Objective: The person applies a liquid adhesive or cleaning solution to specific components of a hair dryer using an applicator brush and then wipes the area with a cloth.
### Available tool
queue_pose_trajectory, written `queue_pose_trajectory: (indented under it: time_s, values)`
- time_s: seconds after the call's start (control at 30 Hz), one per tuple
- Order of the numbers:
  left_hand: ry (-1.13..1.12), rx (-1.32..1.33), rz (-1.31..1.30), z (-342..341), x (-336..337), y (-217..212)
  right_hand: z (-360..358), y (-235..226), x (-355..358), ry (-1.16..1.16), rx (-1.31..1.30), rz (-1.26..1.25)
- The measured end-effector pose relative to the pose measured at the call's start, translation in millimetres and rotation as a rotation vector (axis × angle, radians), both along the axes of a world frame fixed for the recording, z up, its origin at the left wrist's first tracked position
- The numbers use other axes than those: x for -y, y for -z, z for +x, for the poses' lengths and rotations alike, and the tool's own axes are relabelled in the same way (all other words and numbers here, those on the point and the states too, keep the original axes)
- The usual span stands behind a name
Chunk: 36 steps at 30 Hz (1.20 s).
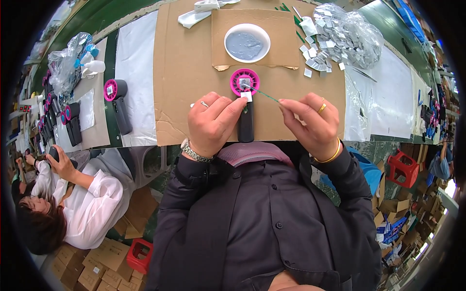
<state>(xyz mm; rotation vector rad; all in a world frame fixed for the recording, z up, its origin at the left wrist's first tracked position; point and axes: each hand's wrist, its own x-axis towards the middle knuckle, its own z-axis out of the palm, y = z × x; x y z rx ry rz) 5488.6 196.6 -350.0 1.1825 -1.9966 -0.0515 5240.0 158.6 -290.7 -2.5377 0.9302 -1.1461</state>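
A small handheld fan with a pink round head and a black handle [246, 127] lies on the cardboard, head away from me. A silver square plate [244, 83] sits at the middle of its head. My left hand [209, 119] pinches a small whitish square piece [246, 96] over the lower rim of the head. My right hand [314, 119] is closed on a thin green stick [266, 95], whose far tip reaches the silver plate. Beyond the fan stands a white bowl [247, 61] of grey paste [244, 46].
Loose silver squares [318, 63] and a clear bag [361, 41] of them lie at the far right, near green sticks [299, 36]. Tweezers [364, 74] lie right of these. Another fan [122, 115] lies left. A co-worker in a white shirt [92, 208] sits at my left.
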Motion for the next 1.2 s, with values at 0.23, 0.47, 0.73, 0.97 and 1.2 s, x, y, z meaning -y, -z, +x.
queue_pose_trajectory:
  time_s: [0.23, 0.47, 0.73, 0.97, 1.2]
  values:
    - [-0.009, -0.008, -0.009, 1, 0, 0, -5, -1, -8, 0.165, 0.191, 0.435]
    - [-0.012, -0.033, -0.041, 2, 3, 0, -15, 2, -7, 0.166, 0.320, 0.624]
    - [-0.017, -0.048, -0.040, 2, 5, -2, -14, 1, -11, 0.101, 0.243, 0.536]
    - [-0.035, -0.106, -0.067, 0, 9, 1, -18, 10, -2, -0.090, 0.024, 0.013]
    - [-0.031, -0.102, -0.063, 0, 8, 0, -25, 1, -5, -0.228, -0.231, -0.160]
